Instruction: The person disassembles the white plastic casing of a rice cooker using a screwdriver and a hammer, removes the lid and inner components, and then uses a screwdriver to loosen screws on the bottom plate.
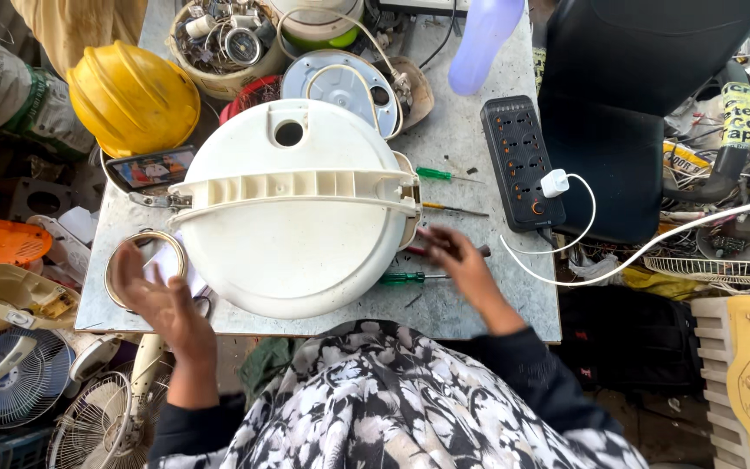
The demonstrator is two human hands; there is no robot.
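Large round cream plastic housing [292,213] lies flat at the middle of the grey speckled bench [453,139]. Smooth domed surface; one round hole near its far edge; a ribbed moulded bar crosses it from side to side.

Left hand [160,300] hovers at the housing's near left edge, over a thin metal ring [145,239] and a sheet of white paper. Fingers spread, holding nothing; somewhat blurred.

Right hand [455,256] is at the housing's right edge, over the bench. Fingers loosely apart, blurred; contact with the tools beneath cannot be told. Just by it: a green-handled screwdriver [403,278] at the near side, a second green-handled one [436,174] farther off, and a thin yellow-handled one [449,208] between.

Also on the bench: black multi-socket power strip [518,161] with white plug and cord, glossy yellow hard hat [132,95], tub of metal parts [223,43], round grey metal disc [345,87].
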